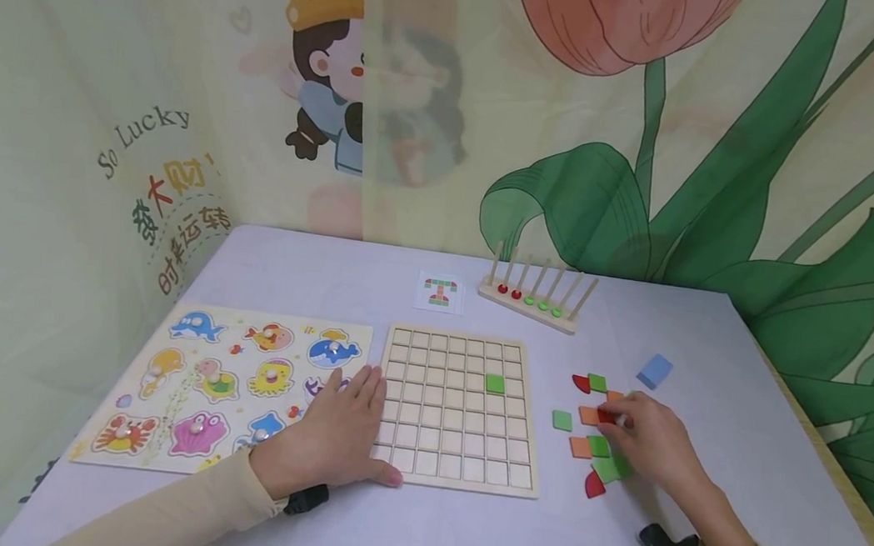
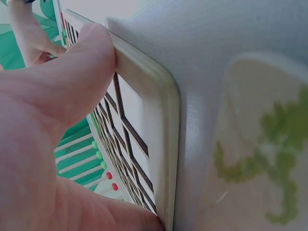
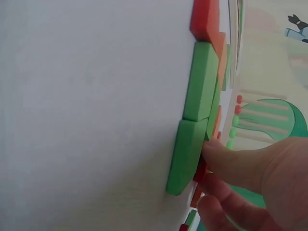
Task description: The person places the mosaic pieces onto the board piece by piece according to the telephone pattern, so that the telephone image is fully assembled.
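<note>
My left hand [image 1: 340, 430] lies with straight fingers along the left edge of a wooden grid board [image 1: 469, 487]; its thumb rests on the near rim, as the left wrist view also shows. One green square tile [image 1: 494, 384] sits in a cell toward the right of the grid. Right of the board, my right hand [image 1: 660, 441] pinches a red tile [image 3: 200, 169] between thumb and fingers, low among loose tiles. Around it lie green squares [image 1: 561, 420], orange squares [image 1: 580, 447] and red quarter-round tiles [image 1: 594, 484]. The hand partly covers several of them.
A wooden puzzle board [image 1: 163, 452] with sea animals lies at the left. Behind the grid are a pattern card [image 1: 439, 292] and a peg rack [image 1: 528, 305] with red and green beads. A blue block [image 1: 655, 371] lies at the right, beyond the tiles.
</note>
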Demonstrator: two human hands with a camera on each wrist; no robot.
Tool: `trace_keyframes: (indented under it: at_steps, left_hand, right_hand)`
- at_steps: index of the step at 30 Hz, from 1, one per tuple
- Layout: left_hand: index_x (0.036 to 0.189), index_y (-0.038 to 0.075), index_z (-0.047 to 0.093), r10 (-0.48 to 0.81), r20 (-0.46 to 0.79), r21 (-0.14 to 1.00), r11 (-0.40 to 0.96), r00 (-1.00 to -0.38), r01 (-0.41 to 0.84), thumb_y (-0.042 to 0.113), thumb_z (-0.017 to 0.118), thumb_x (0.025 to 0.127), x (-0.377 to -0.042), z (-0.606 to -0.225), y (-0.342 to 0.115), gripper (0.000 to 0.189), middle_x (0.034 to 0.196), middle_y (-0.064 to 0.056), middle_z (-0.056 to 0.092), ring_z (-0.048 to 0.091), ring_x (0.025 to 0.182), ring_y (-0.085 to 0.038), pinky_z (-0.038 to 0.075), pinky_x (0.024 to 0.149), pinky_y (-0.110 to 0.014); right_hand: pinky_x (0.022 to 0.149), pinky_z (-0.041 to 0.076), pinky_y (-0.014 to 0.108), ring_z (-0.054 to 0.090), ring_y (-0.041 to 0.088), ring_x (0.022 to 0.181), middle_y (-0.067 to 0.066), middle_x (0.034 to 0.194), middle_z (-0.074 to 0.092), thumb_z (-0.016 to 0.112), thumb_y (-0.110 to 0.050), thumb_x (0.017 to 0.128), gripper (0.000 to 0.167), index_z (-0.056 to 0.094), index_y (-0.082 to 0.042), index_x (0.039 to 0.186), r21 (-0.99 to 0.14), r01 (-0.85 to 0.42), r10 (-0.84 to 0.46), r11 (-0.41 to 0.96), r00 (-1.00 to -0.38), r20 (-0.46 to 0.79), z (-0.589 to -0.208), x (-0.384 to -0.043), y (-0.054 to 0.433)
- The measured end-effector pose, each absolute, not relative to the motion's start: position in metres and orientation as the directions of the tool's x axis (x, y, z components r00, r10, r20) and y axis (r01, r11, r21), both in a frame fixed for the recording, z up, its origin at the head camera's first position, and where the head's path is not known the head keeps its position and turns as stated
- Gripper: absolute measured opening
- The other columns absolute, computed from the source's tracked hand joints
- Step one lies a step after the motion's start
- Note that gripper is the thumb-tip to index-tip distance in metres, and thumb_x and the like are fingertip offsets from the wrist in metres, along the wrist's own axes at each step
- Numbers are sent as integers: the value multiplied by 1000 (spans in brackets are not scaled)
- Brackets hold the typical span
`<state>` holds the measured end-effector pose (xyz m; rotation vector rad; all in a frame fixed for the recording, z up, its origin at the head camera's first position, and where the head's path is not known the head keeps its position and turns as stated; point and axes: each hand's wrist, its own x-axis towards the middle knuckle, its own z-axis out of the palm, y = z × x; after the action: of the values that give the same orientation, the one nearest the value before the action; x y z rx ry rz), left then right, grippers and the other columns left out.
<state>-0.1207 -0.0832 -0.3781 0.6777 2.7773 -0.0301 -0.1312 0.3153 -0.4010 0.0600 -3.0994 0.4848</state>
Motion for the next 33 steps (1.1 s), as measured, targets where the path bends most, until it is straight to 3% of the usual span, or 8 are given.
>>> trace_keyframes:
  at_steps: [11,17,21,25,33]
  left_hand:
    - [154,-6,38,446,-272,33,890,-853,455,81,68,75,-120,-379,-83,121,166,-23,32,29,157,-37,26,125,-61]
    - [154,-6,39,454,-264,17,884,-851,466,82,67,76,-120,-379,-83,121,165,-23,33,30,157,-37,27,125,-60]
    - [154,-6,38,452,-266,4,884,-852,468,83,66,76,-121,-379,-83,121,166,-23,33,29,157,-37,27,125,-60]
    - [154,-6,38,452,-270,-7,882,-850,471,83,65,76,-122,-379,-83,121,166,-23,32,29,157,-37,27,125,-60]
    - [154,-5,40,449,-272,-22,881,-851,472,84,64,76,-121,-379,-82,121,165,-23,33,29,157,-36,27,126,-59]
  right_hand:
    - [57,46,25,59,23,79,13,93,72,85,-15,83,33,77,-2,112,-304,-96,-61,948,-991,123,-389,-137,285]
    - [67,48,32,62,24,84,12,101,76,86,-17,83,32,79,-7,113,-285,-194,-144,939,-972,188,-385,-153,251]
    - [67,46,34,63,23,83,9,96,76,85,-17,83,26,81,-9,108,-275,-264,-211,925,-955,206,-388,-169,227]
    - [65,43,31,63,21,81,6,92,76,84,-19,85,20,82,-11,103,-285,-296,-249,912,-950,189,-392,-185,210]
    - [68,50,31,68,20,83,6,97,79,83,-21,86,24,81,-9,108,-360,-237,-224,903,-971,78,-391,-207,196]
